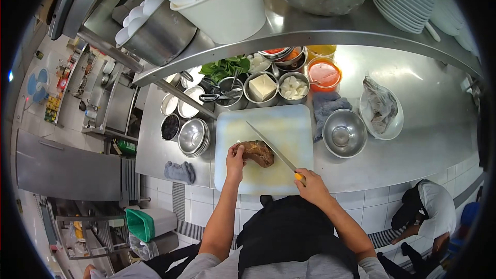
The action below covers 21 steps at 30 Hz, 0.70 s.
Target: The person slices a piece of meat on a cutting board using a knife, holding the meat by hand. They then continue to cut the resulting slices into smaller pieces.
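A brown chunk of cooked meat lies on the white, yellow-stained cutting board in front of me. My left hand is closed on the meat's left end, fingertips pressed to it. In my right hand is a long knife with a yellow handle, the fingers wrapped round the grip. Its blade slants up and left across the board, close along the right side of the meat, with the tip beyond the meat's far edge.
Behind the board stand metal pots, one with a pale block, beside leafy greens. Stacked bowls stand left; a metal bowl, grey cloth and bagged plate right. A shelf overhangs. Another person bends at lower right.
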Each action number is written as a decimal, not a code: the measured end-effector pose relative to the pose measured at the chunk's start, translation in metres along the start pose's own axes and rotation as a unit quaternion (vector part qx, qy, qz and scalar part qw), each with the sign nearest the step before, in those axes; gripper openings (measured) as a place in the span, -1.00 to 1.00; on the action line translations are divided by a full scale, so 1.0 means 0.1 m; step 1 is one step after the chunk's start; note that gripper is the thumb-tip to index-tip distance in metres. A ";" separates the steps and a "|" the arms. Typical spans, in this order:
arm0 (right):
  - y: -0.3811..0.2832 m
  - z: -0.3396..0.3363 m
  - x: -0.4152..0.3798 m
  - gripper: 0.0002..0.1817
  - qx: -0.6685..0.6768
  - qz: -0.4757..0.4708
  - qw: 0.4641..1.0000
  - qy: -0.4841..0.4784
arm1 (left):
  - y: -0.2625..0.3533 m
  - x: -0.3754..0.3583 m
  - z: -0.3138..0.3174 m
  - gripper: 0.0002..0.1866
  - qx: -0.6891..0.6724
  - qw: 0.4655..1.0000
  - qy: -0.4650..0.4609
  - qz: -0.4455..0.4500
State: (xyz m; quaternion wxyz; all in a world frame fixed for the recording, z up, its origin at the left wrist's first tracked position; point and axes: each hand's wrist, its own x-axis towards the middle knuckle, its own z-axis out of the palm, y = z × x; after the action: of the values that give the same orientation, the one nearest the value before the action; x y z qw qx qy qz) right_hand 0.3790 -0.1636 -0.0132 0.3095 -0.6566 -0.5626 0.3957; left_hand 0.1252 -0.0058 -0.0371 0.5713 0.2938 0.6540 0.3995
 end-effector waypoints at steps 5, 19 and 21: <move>-0.22 -0.12 -0.36 -0.60 -0.008 0.024 1.000 0.004 | 0.14 0.10 -0.17 -0.60 0.060 0.992 -0.098 0.043; -0.78 -0.12 -0.91 -0.61 -0.029 0.079 0.996 -0.008 | 0.16 0.16 -0.44 -0.52 0.294 0.932 -0.122 0.171; -0.87 -0.14 -0.94 -0.61 -0.035 0.097 0.995 -0.016 | 0.17 0.08 -0.43 -0.44 0.300 0.934 -0.105 0.166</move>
State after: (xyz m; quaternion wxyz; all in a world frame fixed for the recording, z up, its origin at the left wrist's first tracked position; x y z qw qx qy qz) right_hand 0.3437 -0.2399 0.0836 0.2377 -0.7122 -0.5146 0.4141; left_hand 0.0803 0.0019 -0.0251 0.4473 0.5961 0.6216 0.2414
